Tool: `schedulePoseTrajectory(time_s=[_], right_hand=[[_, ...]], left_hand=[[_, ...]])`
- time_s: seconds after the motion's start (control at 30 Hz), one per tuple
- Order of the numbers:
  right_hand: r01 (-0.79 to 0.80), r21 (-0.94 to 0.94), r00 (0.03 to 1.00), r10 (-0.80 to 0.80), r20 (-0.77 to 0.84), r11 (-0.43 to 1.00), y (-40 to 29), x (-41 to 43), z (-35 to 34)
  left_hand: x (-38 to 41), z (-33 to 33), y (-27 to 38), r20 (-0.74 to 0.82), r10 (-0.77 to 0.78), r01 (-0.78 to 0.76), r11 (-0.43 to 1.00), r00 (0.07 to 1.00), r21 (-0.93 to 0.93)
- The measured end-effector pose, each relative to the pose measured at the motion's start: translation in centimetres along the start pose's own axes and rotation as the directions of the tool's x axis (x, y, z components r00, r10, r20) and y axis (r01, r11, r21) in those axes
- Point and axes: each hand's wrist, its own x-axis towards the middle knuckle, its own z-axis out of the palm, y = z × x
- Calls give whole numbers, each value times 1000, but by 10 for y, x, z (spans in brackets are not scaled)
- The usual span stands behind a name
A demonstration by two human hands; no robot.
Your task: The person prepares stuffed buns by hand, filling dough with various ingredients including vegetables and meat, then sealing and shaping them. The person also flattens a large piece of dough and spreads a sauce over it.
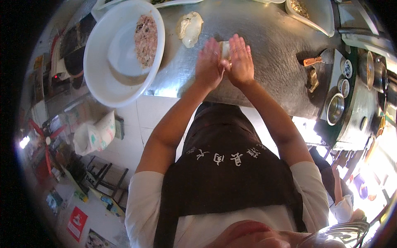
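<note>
My left hand [209, 63], its fingers blurred, lies flat on the left side of a pale piece of dough [225, 49] on the metal worktop [273, 62]. Against the dough's right side rests my right hand [240, 63], palm down with fingers stretched out. The thumbs come close together at the dough's near end, and the hands hide part of it. Neither hand's fingers curl around the dough. Another shiny, folded piece of dough [190, 29] sits farther left. Beside that stands a large white plastic basin [118, 88] with pink minced meat [145, 42] along its right side.
On the right lie a wooden-handled scraper [312, 61] and a crumpled brownish object [313, 80]. Small bowls [343, 88] and a metal bowl [335, 108] stand beyond. A white tub [322, 23] occupies the far right corner. A white sack [96, 133] stands lower left; another person [339, 192] is lower right.
</note>
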Motion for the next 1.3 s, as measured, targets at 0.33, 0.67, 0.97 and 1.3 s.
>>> schedulePoseTrajectory(time_s=[0.33, 0.67, 0.97, 1.3], right_hand=[[-221, 439, 920, 336, -202, 871, 39, -7, -20], [-482, 226, 872, 440, 214, 847, 8, 30, -21], [104, 591, 983, -171, 60, 800, -125, 30, -53], [200, -165, 980, -195, 49, 966, -237, 241, 52]], left_hand=[[2, 13, 39, 110, 99, -109, 990, 989, 87], [-2, 10, -3, 123, -272, 297, 912, 954, -282], [-69, -98, -23, 694, -247, 155, -874, 676, -461], [-82, -254, -155, 301, -630, -181, -584, 716, -792]])
